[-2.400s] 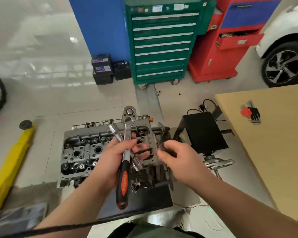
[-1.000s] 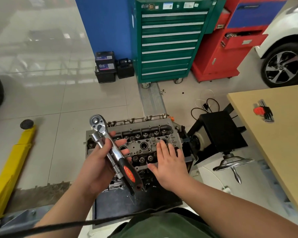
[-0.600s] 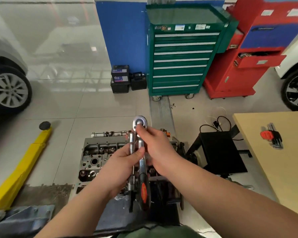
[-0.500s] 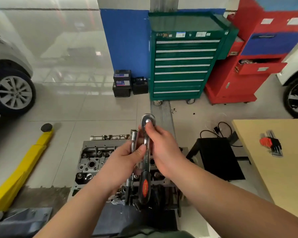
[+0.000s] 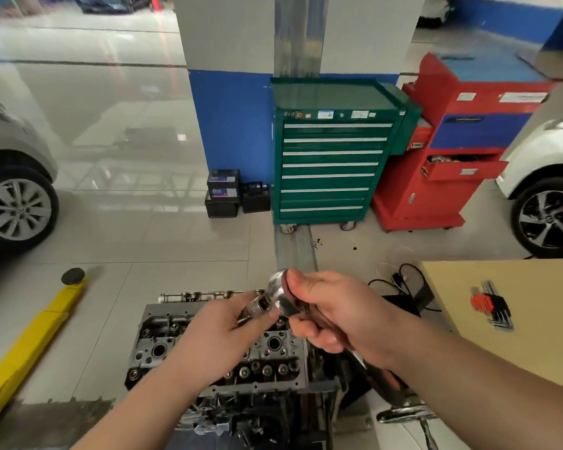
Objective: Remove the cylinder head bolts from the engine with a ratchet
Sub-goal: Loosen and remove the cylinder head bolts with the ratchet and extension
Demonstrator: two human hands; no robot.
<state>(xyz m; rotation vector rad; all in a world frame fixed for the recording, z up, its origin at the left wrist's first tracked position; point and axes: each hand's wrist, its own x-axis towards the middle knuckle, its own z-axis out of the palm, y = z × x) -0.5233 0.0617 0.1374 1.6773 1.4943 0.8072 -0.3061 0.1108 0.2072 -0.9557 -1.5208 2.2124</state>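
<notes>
The grey engine with its cylinder head (image 5: 267, 352) stands on a stand below my hands, with dark bores and bolt holes showing. My right hand (image 5: 335, 316) grips the chrome ratchet (image 5: 278, 292) just below its round head; the black and orange handle (image 5: 385, 383) runs down to the right under my wrist. My left hand (image 5: 221, 332) pinches a chrome socket extension (image 5: 257, 308) whose end meets the ratchet head. Both hands hover above the cylinder head, apart from it.
A wooden table (image 5: 533, 352) with a red hex key set (image 5: 489, 305) stands at the right. Beyond are a green tool cabinet (image 5: 332, 157), a red cabinet (image 5: 452, 164), batteries (image 5: 223, 193), a yellow lift arm (image 5: 23, 349) at left, and car wheels on both sides.
My right hand has taken the ratchet by its head end and turned it so the handle points down right. My left hand let go of the ratchet and now holds only the extension against its head.
</notes>
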